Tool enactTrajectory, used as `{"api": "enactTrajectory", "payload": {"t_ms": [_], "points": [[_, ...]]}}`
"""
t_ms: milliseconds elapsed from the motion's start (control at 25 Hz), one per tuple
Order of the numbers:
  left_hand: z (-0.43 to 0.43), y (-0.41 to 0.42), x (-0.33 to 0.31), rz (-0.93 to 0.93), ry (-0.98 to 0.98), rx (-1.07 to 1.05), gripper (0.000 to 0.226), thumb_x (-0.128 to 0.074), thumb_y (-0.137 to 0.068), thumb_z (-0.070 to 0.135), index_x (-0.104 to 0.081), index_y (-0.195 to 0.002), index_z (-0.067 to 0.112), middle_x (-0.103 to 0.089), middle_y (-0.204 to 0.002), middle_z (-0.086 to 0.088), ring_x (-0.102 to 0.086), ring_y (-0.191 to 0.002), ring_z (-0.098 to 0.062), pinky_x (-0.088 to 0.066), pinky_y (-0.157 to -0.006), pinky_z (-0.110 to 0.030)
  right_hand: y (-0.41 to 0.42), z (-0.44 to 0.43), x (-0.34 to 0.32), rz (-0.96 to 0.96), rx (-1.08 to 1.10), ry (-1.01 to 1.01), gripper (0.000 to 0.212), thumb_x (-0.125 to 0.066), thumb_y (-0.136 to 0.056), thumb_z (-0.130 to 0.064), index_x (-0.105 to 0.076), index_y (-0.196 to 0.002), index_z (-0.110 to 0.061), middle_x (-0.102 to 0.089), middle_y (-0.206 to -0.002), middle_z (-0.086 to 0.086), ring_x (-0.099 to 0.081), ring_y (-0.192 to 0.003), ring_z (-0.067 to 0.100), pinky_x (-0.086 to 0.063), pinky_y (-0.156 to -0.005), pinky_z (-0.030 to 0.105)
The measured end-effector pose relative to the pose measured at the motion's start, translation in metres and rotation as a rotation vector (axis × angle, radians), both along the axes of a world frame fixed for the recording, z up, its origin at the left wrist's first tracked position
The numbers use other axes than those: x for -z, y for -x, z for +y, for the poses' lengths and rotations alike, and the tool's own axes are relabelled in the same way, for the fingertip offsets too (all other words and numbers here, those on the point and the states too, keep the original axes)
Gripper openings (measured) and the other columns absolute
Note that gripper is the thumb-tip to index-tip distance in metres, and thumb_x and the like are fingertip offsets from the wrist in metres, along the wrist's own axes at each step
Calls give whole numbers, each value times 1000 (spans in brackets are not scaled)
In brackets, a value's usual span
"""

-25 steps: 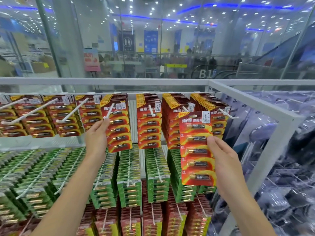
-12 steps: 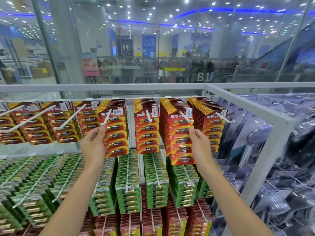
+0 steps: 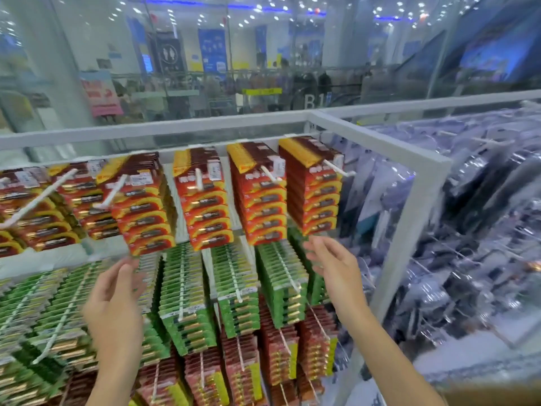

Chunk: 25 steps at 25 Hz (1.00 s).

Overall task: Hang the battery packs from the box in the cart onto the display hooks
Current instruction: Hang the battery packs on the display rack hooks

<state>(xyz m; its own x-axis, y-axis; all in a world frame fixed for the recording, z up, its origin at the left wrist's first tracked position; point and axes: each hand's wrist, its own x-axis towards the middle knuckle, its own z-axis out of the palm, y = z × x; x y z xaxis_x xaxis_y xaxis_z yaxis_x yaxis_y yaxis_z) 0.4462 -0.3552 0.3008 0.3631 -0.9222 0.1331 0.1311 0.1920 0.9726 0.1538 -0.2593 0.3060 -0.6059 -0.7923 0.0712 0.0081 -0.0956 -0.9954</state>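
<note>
Stock on view, display rack:

- Red battery packs (image 3: 205, 209): top row, in thick stacks on white display hooks (image 3: 199, 178) under the top rail. The four stacks nearest the rack's right corner are full almost to the hook tips.
- Green packs (image 3: 187, 288): second row, hung directly below.
- Red-and-yellow packs (image 3: 278, 353): bottom row, partly cut off by the lower edge.
- White rack frame (image 3: 415, 200): its corner post stands just right of the last red stack.
- Clear-bagged goods (image 3: 483, 215): on the neighbouring side, past that post.
- Glass wall (image 3: 205, 83): behind the rack.

Hands:

- Left hand (image 3: 115, 300): raised before the green row, grip loose and empty, fingertips just under a red stack's lower corner (too blurred to tell whether they touch).
- Right hand (image 3: 333, 265): fingers spread, grip empty, just below the rightmost red stack.
</note>
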Motion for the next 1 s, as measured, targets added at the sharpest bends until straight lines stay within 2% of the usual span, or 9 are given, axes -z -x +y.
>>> {"api": "enactTrajectory", "payload": {"t_ms": [80, 160, 240, 320, 440, 600, 800, 920, 1000], "points": [[22, 19, 16, -9, -33, 70, 18, -54, -108, 23, -71, -113, 18, -75, -110, -3, -75, -92, -11, -60, -85, -30, 13, 31, 24, -51, 41, -40, 20, -56, -105, -33, -74, -106, -25, -77, -110, -7, -70, -105, 11, -50, -93, 31], [44, 45, 32, -24, -59, 223, 20, -48, -110, 17, -68, -105, 21, -77, -102, 4, -75, -77, -5, -62, -75, -20, 29, 70, 51, -115, 108, -84, 21, -57, -104, -31, -76, -101, -22, -78, -109, -1, -71, -103, 17, -50, -88, 30], [67, 82, 48, -41, -118, 390, 24, -44, -110, 13, -64, -101, 22, -78, -88, 10, -74, -70, -3, -60, -71, -16, 48, 115, 80, -163, 192, -150, 22, -57, -104, -32, -77, -100, -22, -78, -107, 1, -72, -102, 18, -52, -85, 28], [98, 127, 68, -62, -178, 532, 26, -43, -110, 9, -64, -99, 20, -79, -87, 10, -74, -70, -4, -60, -69, -15, 66, 164, 101, -204, 306, -221, 24, -57, -104, -30, -76, -97, -19, -79, -100, 0, -72, -93, 11, -51, -80, 22], [149, 201, 104, -120, -280, 695, 20, -49, -108, 11, -68, -105, 15, -80, -99, 1, -75, -75, -10, -61, -70, -18, 96, 235, 131, -258, 464, -327, 26, -57, -104, -30, -76, -91, -20, -79, -93, -5, -70, -89, 8, -48, -74, 15], [222, 288, 154, -256, -422, 955, 19, -54, -107, 21, -73, -108, 17, -77, -106, -5, -74, -89, -22, -57, -82, -36, 139, 319, 173, -378, 632, -458, 26, -57, -104, -40, -74, -96, -21, -77, -100, 4, -71, -99, 22, -52, -93, 44], [307, 388, 208, -472, -580, 1279, 18, -57, -106, 29, -74, -102, 28, -78, -106, 2, -75, -96, -20, -57, -87, -36, 179, 399, 211, -530, 746, -587, 28, -57, -103, -43, -71, -106, -20, -74, -104, -1, -69, -102, 21, -51, -87, 36], [345, 452, 250, -599, -636, 1398, 12, -65, -98, 35, -74, -102, 28, -79, -97, 2, -75, -95, -20, -59, -94, -47, 196, 434, 229, -583, 774, -655, 25, -56, -103, -43, -70, -110, -23, -72, -109, -4, -68, -104, 16, -51, -93, 37], [364, 494, 279, -684, -682, 1451, 13, -66, -97, 34, -75, -96, 25, -78, -94, 3, -74, -90, -18, -59, -95, -46, 203, 447, 236, -622, 789, -659, 26, -59, -101, -44, -70, -110, -22, -73, -108, -4, -68, -100, 14, -51, -89, 34]]}}
